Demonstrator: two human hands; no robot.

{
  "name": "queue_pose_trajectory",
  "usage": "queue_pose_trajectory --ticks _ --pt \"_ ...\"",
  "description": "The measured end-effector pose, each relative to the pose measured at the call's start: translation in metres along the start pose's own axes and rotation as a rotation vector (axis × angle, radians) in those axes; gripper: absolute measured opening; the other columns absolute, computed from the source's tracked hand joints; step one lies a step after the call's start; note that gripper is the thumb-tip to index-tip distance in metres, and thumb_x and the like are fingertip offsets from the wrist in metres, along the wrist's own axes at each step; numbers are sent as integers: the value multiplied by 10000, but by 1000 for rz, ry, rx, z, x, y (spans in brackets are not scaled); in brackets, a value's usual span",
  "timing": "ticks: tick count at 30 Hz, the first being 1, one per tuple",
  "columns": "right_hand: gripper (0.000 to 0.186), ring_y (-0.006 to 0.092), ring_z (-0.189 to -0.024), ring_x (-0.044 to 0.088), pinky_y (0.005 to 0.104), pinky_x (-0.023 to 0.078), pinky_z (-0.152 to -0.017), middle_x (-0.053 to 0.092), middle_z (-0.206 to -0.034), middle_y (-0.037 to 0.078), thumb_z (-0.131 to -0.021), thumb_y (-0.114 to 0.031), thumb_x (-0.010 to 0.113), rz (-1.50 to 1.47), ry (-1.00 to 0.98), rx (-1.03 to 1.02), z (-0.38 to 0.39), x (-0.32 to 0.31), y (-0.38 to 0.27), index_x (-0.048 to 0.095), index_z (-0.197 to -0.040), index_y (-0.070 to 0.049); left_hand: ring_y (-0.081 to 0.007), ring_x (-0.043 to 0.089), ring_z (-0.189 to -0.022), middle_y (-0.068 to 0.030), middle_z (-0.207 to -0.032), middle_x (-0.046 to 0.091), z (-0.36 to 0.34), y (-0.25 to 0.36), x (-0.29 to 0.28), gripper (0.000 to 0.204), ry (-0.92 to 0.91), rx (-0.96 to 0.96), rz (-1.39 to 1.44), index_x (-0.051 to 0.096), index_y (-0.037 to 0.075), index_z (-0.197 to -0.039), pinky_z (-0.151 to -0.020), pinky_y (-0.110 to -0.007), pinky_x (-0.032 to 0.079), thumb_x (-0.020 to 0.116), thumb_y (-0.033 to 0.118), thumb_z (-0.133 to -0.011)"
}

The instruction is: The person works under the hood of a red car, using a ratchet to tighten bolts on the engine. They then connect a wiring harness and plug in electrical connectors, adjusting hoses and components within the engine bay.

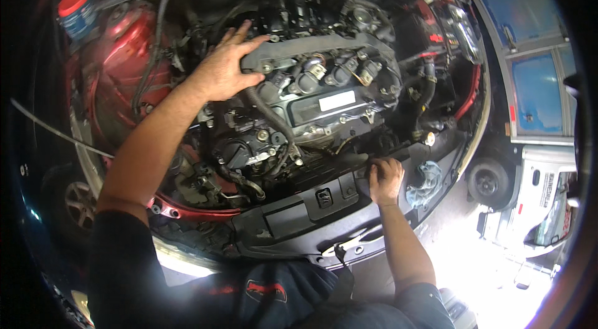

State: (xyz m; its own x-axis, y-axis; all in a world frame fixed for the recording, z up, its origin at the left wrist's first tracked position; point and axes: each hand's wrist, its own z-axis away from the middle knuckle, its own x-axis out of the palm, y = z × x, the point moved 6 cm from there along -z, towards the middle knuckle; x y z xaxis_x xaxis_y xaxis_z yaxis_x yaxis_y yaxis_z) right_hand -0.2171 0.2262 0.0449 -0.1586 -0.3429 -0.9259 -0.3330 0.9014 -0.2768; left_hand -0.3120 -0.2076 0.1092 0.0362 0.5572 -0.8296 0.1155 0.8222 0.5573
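Observation:
My left hand (227,66) rests on the left end of the engine (324,107), fingers spread and open beside a long dark bracket (321,42). Ignition coils (309,82) sit in a row below that bracket, and a thick black hose (275,116) runs down from near my thumb. My right hand (386,181) is lower right, its fingers curled down at the edge of the black front panel (293,211); whatever they hold, if anything, is hidden. A crumpled pale blue cloth (425,183) lies just right of it.
A blue tub with red lid (76,10) sits at the upper left of the red car's bay (121,49). A battery area (433,36) is upper right. A white vehicle (532,192) and blue panelled racks (529,80) stand beyond the right side. A thin rod (56,130) crosses at left.

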Motion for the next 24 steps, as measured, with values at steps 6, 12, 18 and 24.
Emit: queue_pose_trajectory --ticks 6,12,18,24 --pt "236 341 -996 599 440 464 -903 643 -1054 134 -836 -56 690 -353 120 -372 -115 -15 -120 708 -1072 -64 -373 309 -1504 -242 -1601 340 23 -13 -33 670 182 78 213 436 164 -1540 -1225 -461 277 711 291 -943" --pt "168 349 -957 630 433 495 -861 660 -1004 141 -892 -101 689 -444 109 -573 -234 6 -222 719 -1047 -41 -217 629 -1157 -106 -1264 640 65 -78 -53 349 167 -295 414 630 60 -1329 -1011 -356 501 640 157 -995" --pt "218 369 -866 689 460 542 -771 702 -902 161 -966 -255 623 -202 33 -331 -266 63 -249 710 -998 -58 -195 629 -1037 -93 -1248 608 69 -80 -38 347 134 -135 379 637 97 -1330 -914 -319 523 623 65 -984" --pt "276 373 -875 700 456 549 -772 721 -927 159 -957 -343 643 -222 24 -231 -268 70 -241 718 -1018 -84 -231 630 -1046 -115 -1266 593 55 -76 -27 313 118 -10 366 641 105 -1288 -917 -341 525 621 68 -978"
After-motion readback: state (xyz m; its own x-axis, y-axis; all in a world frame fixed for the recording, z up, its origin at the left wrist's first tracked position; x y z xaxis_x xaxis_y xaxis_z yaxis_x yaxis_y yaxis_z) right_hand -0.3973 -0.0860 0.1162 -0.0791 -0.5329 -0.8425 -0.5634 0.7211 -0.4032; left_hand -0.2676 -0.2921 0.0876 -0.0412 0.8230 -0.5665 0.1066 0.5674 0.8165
